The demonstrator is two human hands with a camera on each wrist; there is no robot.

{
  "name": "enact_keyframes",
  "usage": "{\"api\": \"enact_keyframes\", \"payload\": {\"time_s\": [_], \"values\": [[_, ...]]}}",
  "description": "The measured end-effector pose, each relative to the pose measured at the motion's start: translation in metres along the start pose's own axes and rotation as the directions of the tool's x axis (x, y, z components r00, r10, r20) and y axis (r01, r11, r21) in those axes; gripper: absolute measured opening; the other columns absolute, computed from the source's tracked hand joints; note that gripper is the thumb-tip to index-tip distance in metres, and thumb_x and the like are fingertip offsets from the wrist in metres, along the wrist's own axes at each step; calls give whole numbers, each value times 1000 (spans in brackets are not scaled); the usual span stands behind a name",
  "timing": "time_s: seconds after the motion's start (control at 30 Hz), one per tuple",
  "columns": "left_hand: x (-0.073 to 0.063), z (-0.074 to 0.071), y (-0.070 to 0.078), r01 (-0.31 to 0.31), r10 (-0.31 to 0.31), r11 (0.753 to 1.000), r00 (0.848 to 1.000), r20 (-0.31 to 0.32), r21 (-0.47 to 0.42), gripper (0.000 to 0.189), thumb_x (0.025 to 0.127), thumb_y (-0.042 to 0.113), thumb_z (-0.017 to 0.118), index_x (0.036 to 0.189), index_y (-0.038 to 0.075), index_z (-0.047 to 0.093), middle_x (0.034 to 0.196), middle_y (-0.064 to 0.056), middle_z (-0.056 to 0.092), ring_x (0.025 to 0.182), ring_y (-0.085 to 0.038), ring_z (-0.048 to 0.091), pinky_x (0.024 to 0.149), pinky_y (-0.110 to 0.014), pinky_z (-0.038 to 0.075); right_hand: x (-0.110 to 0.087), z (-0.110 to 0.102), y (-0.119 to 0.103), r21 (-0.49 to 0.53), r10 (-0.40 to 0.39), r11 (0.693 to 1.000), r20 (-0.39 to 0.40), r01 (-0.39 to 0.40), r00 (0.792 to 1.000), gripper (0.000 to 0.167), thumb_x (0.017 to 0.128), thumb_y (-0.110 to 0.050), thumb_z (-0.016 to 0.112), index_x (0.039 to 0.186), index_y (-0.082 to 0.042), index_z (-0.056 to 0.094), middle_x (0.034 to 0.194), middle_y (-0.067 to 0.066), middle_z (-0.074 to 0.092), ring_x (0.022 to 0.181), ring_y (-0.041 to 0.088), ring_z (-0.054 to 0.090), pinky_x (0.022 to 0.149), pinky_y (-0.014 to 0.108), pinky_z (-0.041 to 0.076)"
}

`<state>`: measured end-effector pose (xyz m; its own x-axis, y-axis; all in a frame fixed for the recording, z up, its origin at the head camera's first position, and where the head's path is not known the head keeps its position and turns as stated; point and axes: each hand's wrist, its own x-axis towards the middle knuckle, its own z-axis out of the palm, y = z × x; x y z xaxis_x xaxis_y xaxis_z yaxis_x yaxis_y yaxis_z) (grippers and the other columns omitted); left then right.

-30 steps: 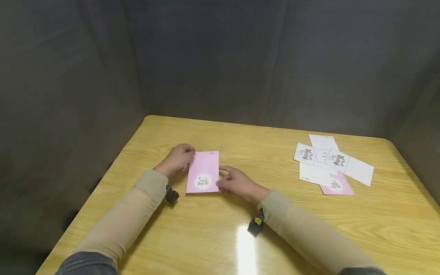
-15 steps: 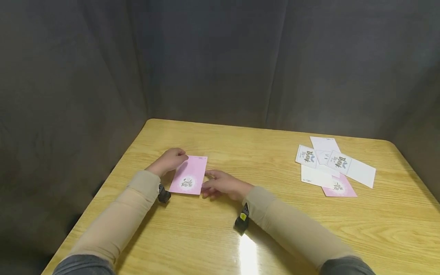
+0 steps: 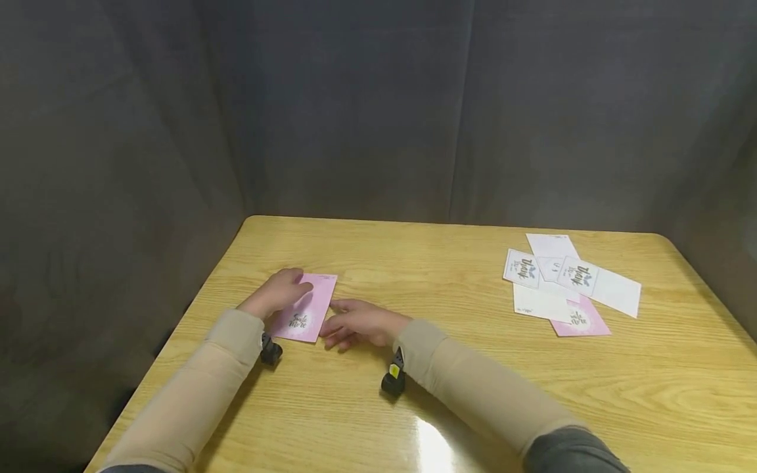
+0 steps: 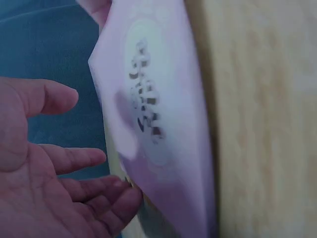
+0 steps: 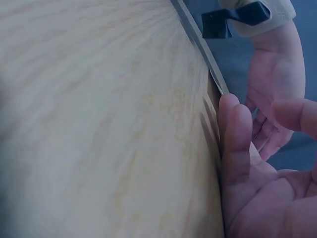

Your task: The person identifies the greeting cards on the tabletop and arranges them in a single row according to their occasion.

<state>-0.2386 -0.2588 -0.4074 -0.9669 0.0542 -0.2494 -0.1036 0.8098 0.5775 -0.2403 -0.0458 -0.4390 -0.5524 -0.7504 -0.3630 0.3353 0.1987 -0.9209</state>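
A pink card printed "Smile More" lies on the left part of the table, below my two hands. My left hand is at its left edge, the thumb spread over the card's face. In the left wrist view, the lower fingers of that hand meet the edge of the card, while the thumb stands apart from it. My right hand lies along the card's right edge with loosely extended fingers. The right wrist view shows that hand with its fingertips close to the tabletop; whether they touch the card is unclear.
At the right of the wooden table several cards overlap in a loose pile: a white "Thank You" card, a smaller one and a pink card. A dark curtain stands behind the table.
The pink card has slid left and slightly nearer, both hands travelling with it. My left thumb and fingers have spread from the corner they held. The pile at the right stays put.
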Motion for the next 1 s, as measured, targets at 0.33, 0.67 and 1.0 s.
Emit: {"api": "enact_keyframes", "payload": {"time_s": [0.33,0.67,1.0], "values": [[-50,19,11,-236,232,910,971,52,342,54,101,19,56,143,-14,49,148,-37,42,137,-56,38,112,-66,34,-3,0,-5,-29,3,1000,3,-3,1000,70,104,-4,55,162,4,17,104,12,72,78,15,69,65,24,58],[-69,27,13,-218,172,902,973,152,374,62,103,25,58,147,-16,43,154,-42,30,143,-59,28,115,-69,27,-5,-5,-6,-41,20,999,-32,-21,999,70,105,-4,54,161,7,14,111,14,72,80,15,70,66,24,57],[-71,34,10,-227,187,865,973,133,448,64,103,26,58,146,-19,42,153,-43,32,142,-61,28,115,-67,28,-23,-25,-5,-160,-18,987,-60,9,998,67,103,-9,59,161,2,26,117,14,72,89,16,71,76,28,59]]}}
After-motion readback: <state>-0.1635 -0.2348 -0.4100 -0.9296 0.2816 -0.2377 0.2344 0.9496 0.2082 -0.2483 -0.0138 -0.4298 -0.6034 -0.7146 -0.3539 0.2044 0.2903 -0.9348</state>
